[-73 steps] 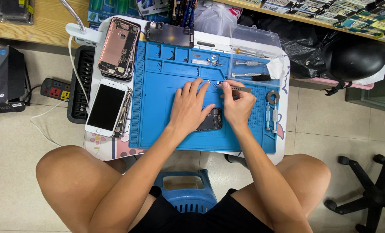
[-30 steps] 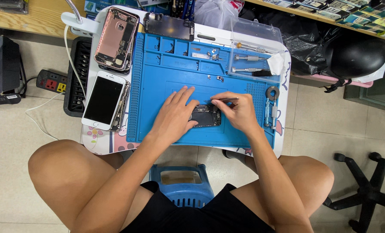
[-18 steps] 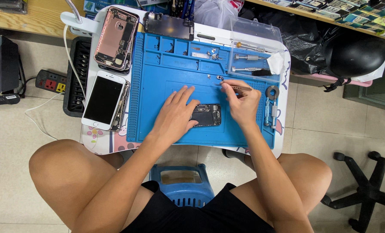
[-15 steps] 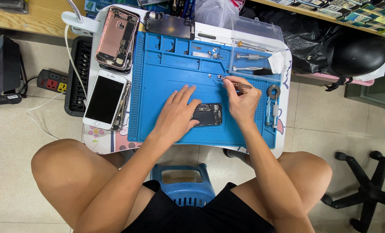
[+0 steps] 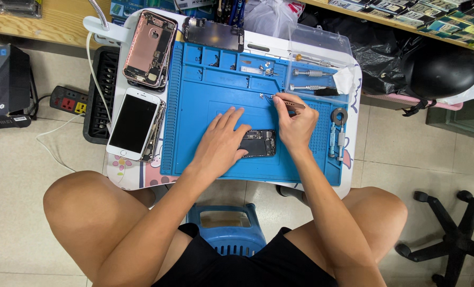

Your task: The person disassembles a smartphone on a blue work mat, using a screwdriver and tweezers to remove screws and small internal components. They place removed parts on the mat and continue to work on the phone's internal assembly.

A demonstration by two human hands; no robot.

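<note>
A small dark circuit board [image 5: 259, 143] lies on the blue repair mat [image 5: 194, 133]. My left hand [image 5: 222, 141] rests flat on the mat with its fingertips on the board's left end. My right hand [image 5: 294, 121] holds thin tweezers [image 5: 280, 100] whose tips point left at tiny metal parts [image 5: 262, 96] on the mat, above the board.
A white phone [image 5: 134, 123] and an opened pink phone shell [image 5: 149, 49] lie left of the mat. A dark screen panel [image 5: 213, 33] sits at the mat's top. Screwdrivers [image 5: 311, 73] lie in a clear tray at right. A blue stool [image 5: 227, 229] stands between my knees.
My right hand has lifted from the circuit board and moved up with the tweezers to the small parts above it. My left hand stayed on the board.
</note>
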